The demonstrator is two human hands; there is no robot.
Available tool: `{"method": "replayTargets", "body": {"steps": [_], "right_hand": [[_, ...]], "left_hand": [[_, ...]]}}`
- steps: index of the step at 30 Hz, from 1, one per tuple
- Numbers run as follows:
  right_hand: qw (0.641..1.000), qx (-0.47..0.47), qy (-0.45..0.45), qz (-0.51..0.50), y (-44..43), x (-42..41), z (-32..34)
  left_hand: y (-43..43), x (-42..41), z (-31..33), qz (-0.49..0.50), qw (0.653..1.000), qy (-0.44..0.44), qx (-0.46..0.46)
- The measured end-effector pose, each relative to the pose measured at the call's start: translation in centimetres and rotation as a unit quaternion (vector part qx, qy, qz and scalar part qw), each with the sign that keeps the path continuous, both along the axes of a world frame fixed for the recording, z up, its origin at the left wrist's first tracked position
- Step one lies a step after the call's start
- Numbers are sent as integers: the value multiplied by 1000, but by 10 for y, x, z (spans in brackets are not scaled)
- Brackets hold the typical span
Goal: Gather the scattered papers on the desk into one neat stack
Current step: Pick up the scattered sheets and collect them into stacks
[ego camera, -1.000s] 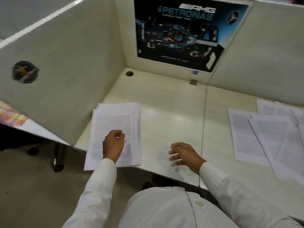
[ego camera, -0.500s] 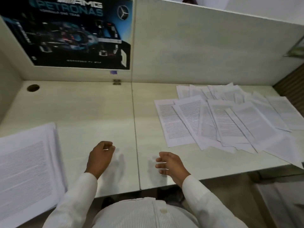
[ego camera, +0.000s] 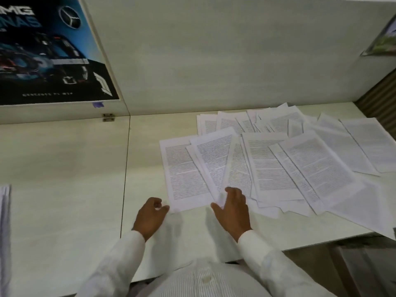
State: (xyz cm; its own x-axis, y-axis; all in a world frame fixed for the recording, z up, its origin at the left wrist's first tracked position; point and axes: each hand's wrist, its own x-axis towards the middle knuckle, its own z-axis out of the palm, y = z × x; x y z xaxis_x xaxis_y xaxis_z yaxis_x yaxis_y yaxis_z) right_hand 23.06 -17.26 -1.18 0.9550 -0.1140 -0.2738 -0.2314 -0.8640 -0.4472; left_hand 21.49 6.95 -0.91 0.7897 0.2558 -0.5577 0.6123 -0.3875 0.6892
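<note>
Scattered papers (ego camera: 278, 168): lay overlapping on the right half of the worktop (ego camera: 64, 168). My right hand (ego camera: 232, 209): fingers released, spread over their near edge. My left hand (ego camera: 151, 217): fingers curled at the nearest corner; grasping or not, I couldn't tell.

left hand (ego camera: 150, 217) forward, palm down, fingers loosely curled, thumb tip close to index. right hand (ego camera: 233, 213) forward beside it, palm down, fingers spread and slightly bent, thumb splayed left. Hands apart, not touching.
</note>
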Motion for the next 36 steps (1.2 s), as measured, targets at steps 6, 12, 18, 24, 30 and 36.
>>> {"method": "replayTargets", "body": {"steps": [6,12,18,24,30,36], "right_hand": [[979,-149,83,109,-19,24,-18],[969,-194,40,144,-26,38,-26],[959,-225,68,160,-26,34,-25],[938,-284,98,172,-8,27,-31],[935,-265,150,181,-10,36,-17],[994,-68,16,85,-46,52,-5]], "left_hand": [[-48,33,1,67,996,49,33],[-52,57,-6,125,988,90,-27],[-64,63,-4,137,988,64,-41],[-70,56,-12,80,995,51,-32],[-65,54,-14,40,998,51,-25],[-60,48,-14,28,996,56,-68]]}}
